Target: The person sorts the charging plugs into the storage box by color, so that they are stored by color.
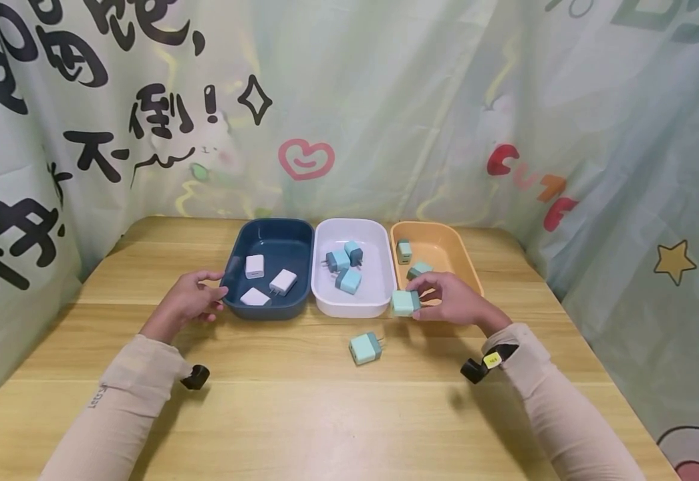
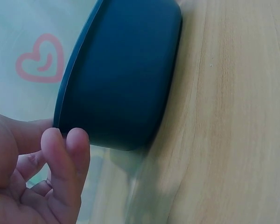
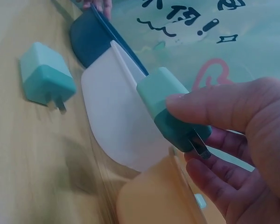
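Observation:
My right hand (image 1: 453, 299) pinches a green plug charger (image 1: 405, 303) between thumb and fingers, in front of the orange tray (image 1: 468, 267); its metal prongs show in the right wrist view. A second green charger (image 1: 365, 349) lies on the table, nearer to me. My left hand (image 1: 190, 300) pinches the rim of the navy tray (image 1: 274, 310) at its left side. Inside the navy tray are white chargers (image 1: 255, 266). The white tray (image 1: 352, 310) holds several blue chargers (image 1: 348, 280), and the orange one holds green chargers (image 1: 404, 252).
The three trays stand side by side at the back of the wooden table (image 1: 301, 427). Behind them hangs a printed curtain (image 1: 385, 100). A black wrist camera (image 1: 196, 377) sits at the left cuff, another camera (image 1: 476, 369) at the right.

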The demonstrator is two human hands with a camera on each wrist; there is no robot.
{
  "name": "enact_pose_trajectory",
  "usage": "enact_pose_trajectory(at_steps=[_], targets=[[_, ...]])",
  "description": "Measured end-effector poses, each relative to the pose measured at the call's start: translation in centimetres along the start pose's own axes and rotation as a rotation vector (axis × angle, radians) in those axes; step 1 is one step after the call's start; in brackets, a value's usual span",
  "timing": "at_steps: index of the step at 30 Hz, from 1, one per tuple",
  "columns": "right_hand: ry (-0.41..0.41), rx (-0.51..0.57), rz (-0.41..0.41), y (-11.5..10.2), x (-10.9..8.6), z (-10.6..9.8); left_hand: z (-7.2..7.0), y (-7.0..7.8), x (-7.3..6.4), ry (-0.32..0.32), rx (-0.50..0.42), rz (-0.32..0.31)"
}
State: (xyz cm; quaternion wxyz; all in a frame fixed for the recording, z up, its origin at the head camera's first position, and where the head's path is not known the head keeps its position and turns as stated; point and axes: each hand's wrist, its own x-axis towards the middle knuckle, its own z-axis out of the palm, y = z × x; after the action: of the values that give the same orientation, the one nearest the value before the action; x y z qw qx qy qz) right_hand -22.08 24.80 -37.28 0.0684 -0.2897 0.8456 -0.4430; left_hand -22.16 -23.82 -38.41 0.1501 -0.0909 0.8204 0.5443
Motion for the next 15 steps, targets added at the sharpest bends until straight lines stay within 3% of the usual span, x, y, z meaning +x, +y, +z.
enact_pose_trajectory(at_steps=[11, 15], targets=[[0.059, -0.016, 0.024, 1.2, 0.6, -1.1, 0.1, 0.2, -0.3, 0.001, 0.001, 0.009], [0.073, -0.028, 0.068, 1.5, 0.9, -1.5, 0.1, 0.1, -0.2, 0.002, 0.000, 0.009]])
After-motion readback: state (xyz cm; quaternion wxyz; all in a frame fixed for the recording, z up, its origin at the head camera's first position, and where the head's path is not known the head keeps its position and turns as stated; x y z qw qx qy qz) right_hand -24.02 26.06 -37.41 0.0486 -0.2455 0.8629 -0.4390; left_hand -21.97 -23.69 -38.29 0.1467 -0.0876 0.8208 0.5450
